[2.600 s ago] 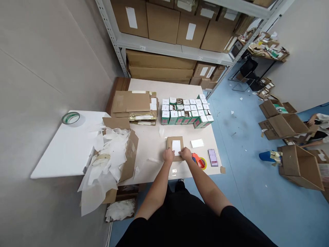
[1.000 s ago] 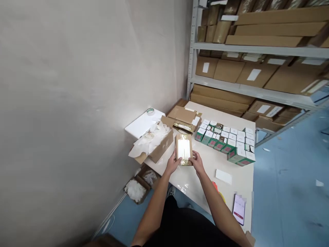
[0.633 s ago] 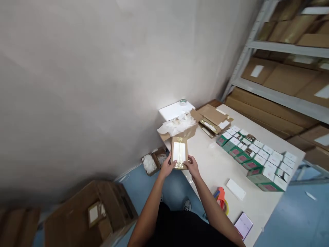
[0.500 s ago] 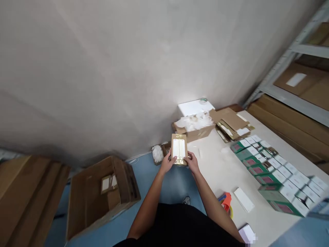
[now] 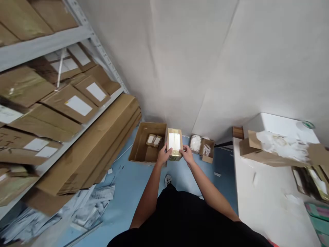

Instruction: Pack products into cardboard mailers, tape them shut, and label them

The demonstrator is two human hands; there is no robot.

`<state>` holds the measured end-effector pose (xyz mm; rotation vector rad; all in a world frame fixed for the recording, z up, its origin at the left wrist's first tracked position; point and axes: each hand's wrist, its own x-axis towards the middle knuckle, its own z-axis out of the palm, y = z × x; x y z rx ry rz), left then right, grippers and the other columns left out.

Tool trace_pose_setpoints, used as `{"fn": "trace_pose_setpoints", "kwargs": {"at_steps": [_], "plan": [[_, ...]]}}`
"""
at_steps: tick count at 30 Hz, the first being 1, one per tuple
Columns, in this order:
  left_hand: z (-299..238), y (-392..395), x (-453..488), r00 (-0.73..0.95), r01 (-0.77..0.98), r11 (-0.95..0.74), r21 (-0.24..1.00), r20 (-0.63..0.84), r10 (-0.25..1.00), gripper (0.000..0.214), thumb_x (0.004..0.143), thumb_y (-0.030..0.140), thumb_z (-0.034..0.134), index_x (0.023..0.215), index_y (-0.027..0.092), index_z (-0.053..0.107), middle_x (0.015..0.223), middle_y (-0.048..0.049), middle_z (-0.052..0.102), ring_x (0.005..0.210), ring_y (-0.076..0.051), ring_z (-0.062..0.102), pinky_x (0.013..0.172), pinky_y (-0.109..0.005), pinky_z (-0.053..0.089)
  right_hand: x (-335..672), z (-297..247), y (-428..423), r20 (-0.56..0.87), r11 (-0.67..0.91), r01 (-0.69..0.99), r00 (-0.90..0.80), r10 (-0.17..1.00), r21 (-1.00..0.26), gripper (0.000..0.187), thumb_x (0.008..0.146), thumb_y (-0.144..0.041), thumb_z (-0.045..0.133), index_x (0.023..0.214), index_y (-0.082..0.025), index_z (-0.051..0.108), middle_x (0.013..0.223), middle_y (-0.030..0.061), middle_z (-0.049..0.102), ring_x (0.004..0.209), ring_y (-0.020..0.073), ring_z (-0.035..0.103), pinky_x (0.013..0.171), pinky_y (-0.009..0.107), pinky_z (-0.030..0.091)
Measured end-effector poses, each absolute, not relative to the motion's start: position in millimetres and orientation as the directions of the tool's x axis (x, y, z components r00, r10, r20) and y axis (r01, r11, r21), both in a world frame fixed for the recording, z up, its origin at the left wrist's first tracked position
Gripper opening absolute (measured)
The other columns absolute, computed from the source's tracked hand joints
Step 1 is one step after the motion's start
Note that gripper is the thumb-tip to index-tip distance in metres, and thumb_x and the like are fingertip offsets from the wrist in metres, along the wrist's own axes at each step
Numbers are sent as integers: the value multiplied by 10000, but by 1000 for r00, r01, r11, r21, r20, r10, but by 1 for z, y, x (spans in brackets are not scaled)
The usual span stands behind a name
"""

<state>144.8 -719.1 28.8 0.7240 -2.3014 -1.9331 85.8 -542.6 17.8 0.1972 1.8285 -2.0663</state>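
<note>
Between both hands I hold a small brown cardboard box [image 5: 175, 144], with a white label on top and shiny tape along its middle. My left hand [image 5: 164, 153] grips its left side, and my right hand [image 5: 187, 154] grips the right side near the front corner. Just beyond my left hand, on the floor, stands a large open carton [image 5: 138, 151]. Inside it lie small labelled boxes [image 5: 154, 140]. Undersides of both hands' grips are hidden.
Shelves with labelled cartons [image 5: 77, 104] line the left side, above long flat boxes [image 5: 102, 151]. Two small open boxes [image 5: 207, 151] of white material stand by the wall. At right is a white table [image 5: 259, 202] with a carton of crumpled white stuffing [image 5: 282, 145].
My view has turned left, from the table toward the shelves and the large carton. The held box has come along between both hands, now in front of the carton's right side.
</note>
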Motion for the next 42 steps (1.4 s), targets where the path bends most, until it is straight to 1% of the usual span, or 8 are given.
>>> {"fn": "trace_pose_setpoints", "kwargs": {"at_steps": [8,12,15,18,21,28,34,42], "plan": [[-11,-867,204,-776,-458,21,889,-388,-498,703,849,432,745,1486,188,579,1352,-92,710,1258,-286,664,1099,-379,493,122,-23,-701,-493,107,485,-816,-302,-868,336,627,-304,710,933,-220,600,809,7,726,766,205,693,703,319,562],[-11,-906,181,-788,-424,-36,905,-388,-477,671,894,429,684,1516,220,546,1480,-71,617,1365,-271,587,1146,-375,448,99,-19,-743,-397,121,378,-863,-312,-918,364,673,-308,679,1018,-209,623,949,53,757,880,225,710,806,357,578],[1,-932,136,-827,-417,-2,909,-380,-415,709,917,481,661,1560,241,484,1606,-81,465,1479,-271,461,1193,-376,388,64,-3,-758,-292,159,258,-925,-245,-953,431,699,-295,648,1120,-207,631,1148,85,740,1025,239,696,924,393,559],[16,-953,95,-788,-482,110,869,-376,-488,748,951,515,621,1604,216,411,1660,-115,362,1552,-279,329,1251,-393,284,34,18,-757,-204,206,169,-965,-162,-964,476,722,-305,660,1187,-203,636,1222,110,715,1084,255,677,1000,432,528],[22,-963,75,-780,-479,155,864,-337,-527,768,974,514,590,1632,198,352,1653,-140,378,1533,-302,366,1254,-427,281,24,38,-749,-87,177,59,-984,-157,-982,491,764,-335,660,1236,-204,633,1270,123,699,1113,258,666,1007,447,524],[15,-945,81,-808,-384,157,910,-249,-534,731,977,508,593,1606,191,394,1637,-155,415,1489,-286,443,1216,-409,352,34,67,-739,-5,113,-16,-984,-178,-994,458,800,-331,649,1245,-220,641,1293,123,701,1154,263,656,898,404,566],[38,-918,78,-836,-326,217,920,-173,-520,651,982,477,592,1580,263,446,1638,-90,432,1496,-282,431,1229,-417,350,34,77,-709,1,64,-11,-989,-149,-998,464,796,-337,648,1248,-234,642,1290,111,702,1153,256,652,868,381,570],[96,-785,37,-942,-170,298,939,-65,-330,596,1012,429,554,1572,250,461,1632,-79,443,1495,-267,426,1227,-405,360,31,88,-589,-6,11,6,-1000,-10,-1000,498,798,-323,674,1288,-241,636,1325,112,684,1161,261,643,894,388,561]]}}
